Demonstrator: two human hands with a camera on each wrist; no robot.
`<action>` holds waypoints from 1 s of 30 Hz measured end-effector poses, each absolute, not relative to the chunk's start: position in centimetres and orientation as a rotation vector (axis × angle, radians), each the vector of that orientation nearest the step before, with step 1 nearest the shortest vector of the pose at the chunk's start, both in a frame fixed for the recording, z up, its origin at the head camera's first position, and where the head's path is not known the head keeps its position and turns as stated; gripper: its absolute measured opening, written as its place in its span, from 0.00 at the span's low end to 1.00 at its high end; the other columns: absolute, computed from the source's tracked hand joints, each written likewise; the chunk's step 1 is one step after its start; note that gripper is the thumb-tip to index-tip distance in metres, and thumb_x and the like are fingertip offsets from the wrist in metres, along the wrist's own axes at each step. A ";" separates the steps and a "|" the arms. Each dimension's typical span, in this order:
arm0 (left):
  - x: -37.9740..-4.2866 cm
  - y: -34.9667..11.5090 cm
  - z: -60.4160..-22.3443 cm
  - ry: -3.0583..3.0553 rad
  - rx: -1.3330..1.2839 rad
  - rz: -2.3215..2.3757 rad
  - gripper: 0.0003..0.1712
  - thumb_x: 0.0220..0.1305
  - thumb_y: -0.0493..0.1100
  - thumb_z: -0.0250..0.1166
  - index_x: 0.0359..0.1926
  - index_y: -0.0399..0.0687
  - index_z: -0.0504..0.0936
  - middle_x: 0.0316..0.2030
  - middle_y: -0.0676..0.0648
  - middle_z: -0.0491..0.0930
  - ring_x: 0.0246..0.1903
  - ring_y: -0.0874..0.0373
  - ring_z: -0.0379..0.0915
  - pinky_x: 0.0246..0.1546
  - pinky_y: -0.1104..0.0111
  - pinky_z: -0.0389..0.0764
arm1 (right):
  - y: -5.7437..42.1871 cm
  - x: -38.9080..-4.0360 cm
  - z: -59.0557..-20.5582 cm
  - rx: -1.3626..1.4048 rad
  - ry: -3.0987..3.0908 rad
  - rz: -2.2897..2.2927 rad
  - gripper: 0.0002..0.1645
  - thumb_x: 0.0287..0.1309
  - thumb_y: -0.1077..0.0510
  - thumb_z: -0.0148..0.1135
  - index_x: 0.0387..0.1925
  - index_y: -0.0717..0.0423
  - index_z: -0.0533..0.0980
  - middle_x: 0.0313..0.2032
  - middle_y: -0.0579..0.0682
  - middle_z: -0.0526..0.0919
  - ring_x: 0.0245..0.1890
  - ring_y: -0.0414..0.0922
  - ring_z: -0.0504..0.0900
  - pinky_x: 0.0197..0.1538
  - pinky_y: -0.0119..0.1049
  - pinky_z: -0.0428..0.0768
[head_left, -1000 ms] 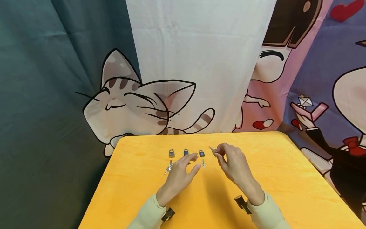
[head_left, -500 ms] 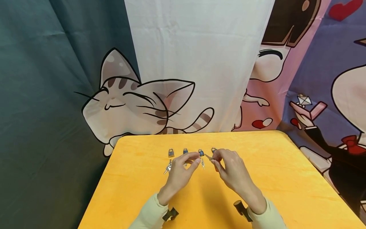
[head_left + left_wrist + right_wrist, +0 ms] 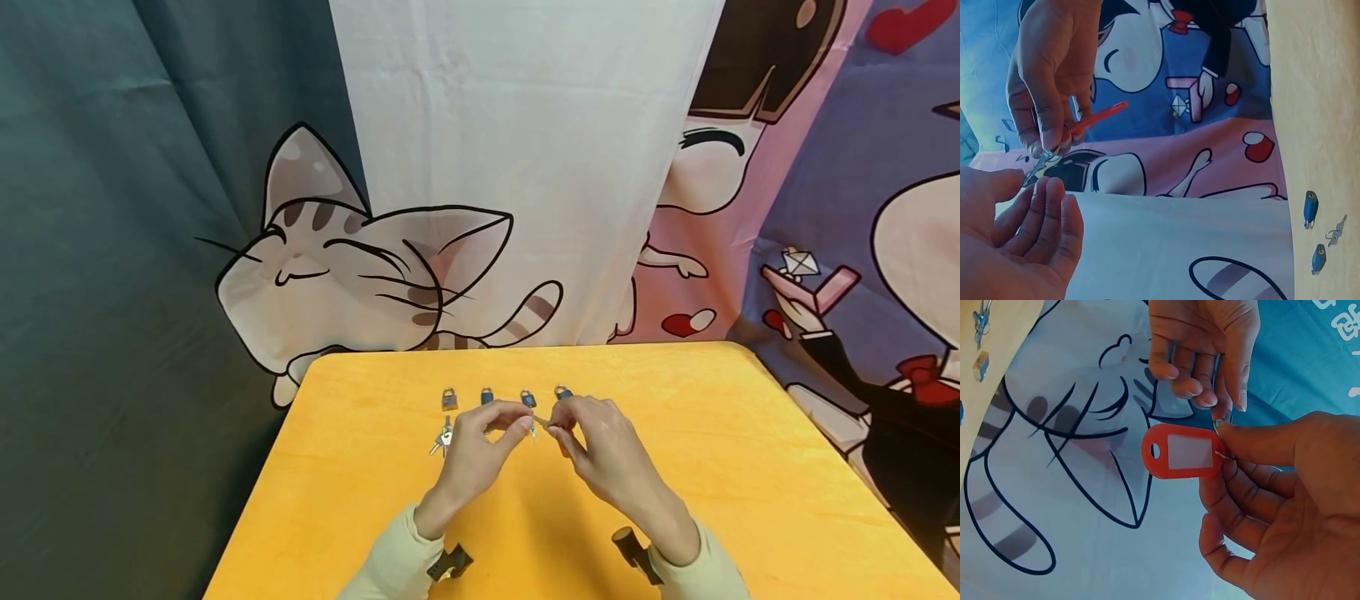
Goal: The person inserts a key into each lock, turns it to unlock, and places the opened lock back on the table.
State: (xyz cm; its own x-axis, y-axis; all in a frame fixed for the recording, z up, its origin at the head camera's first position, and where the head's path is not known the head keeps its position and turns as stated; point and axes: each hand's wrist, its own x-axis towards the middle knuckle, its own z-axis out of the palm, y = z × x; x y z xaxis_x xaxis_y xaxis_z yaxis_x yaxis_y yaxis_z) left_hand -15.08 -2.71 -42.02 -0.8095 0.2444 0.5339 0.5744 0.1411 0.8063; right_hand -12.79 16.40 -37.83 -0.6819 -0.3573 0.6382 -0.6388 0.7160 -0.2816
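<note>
My right hand (image 3: 611, 442) pinches a metal ring and the bow of a key (image 3: 1040, 165) between thumb and fingers. A red key tag (image 3: 1160, 469) with a white label hangs from that ring, best seen in the right wrist view. Facing it, my left hand (image 3: 476, 450) has the key's blade end between thumb and fingertips. In the head view the key bridges the small gap between both hands, above the yellow table (image 3: 360, 517). Its tip is hidden by the left fingers.
Along the table's far part lies a row of padlocks: a brass one (image 3: 449, 401) at left, then blue ones (image 3: 528, 400), the rightmost (image 3: 562, 392) partly behind my right hand. Loose keys (image 3: 444, 438) lie before the brass padlock, more keys (image 3: 1337, 230) near the blue ones. Printed curtains hang behind.
My right hand has brought the key leftward and down, away from the rightmost padlock, which now shows. The left thumb and fingers have closed together at the key's blade end.
</note>
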 end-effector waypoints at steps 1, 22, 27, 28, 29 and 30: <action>-15.1 -2.7 -42.0 -2.143 -0.800 -1.729 0.08 0.69 0.43 0.63 0.44 0.47 0.86 0.36 0.49 0.87 0.36 0.60 0.83 0.42 0.67 0.84 | 16.4 -12.8 -37.8 0.760 -2.367 0.671 0.16 0.48 0.65 0.74 0.29 0.48 0.74 0.20 0.32 0.71 0.24 0.28 0.67 0.35 0.31 0.70; -14.7 -2.7 -41.5 -2.111 -0.807 -1.699 0.06 0.67 0.41 0.64 0.39 0.45 0.85 0.33 0.47 0.87 0.34 0.58 0.84 0.42 0.68 0.85 | 16.5 -12.7 -38.0 0.755 -2.419 0.764 0.10 0.56 0.55 0.71 0.37 0.46 0.77 0.32 0.37 0.80 0.34 0.34 0.77 0.40 0.37 0.79; -14.8 -2.6 -41.6 -2.096 -0.849 -1.701 0.07 0.68 0.41 0.63 0.40 0.43 0.85 0.34 0.46 0.87 0.33 0.57 0.85 0.42 0.67 0.86 | 16.4 -12.9 -38.9 0.769 -2.512 0.859 0.07 0.60 0.52 0.68 0.40 0.43 0.79 0.32 0.32 0.80 0.34 0.32 0.77 0.43 0.37 0.80; -14.8 -2.6 -41.7 -2.097 -0.850 -1.701 0.07 0.68 0.41 0.63 0.40 0.43 0.85 0.34 0.45 0.87 0.33 0.57 0.85 0.42 0.67 0.86 | 16.4 -13.0 -39.0 0.779 -2.528 0.873 0.06 0.61 0.52 0.67 0.40 0.43 0.80 0.31 0.31 0.80 0.34 0.32 0.78 0.44 0.38 0.80; -14.8 -2.6 -41.7 -2.097 -0.851 -1.700 0.08 0.68 0.42 0.63 0.40 0.43 0.85 0.34 0.46 0.87 0.34 0.58 0.85 0.42 0.67 0.86 | 16.4 -13.0 -39.2 0.791 -2.542 0.888 0.06 0.62 0.52 0.66 0.40 0.43 0.80 0.32 0.30 0.81 0.35 0.32 0.79 0.44 0.38 0.80; -14.8 -2.7 -41.7 -2.101 -0.849 -1.696 0.08 0.68 0.42 0.63 0.40 0.43 0.85 0.34 0.46 0.87 0.34 0.58 0.85 0.42 0.67 0.85 | 16.4 -13.1 -39.3 0.807 -2.554 0.905 0.05 0.63 0.53 0.66 0.40 0.42 0.81 0.32 0.30 0.82 0.36 0.33 0.80 0.43 0.37 0.81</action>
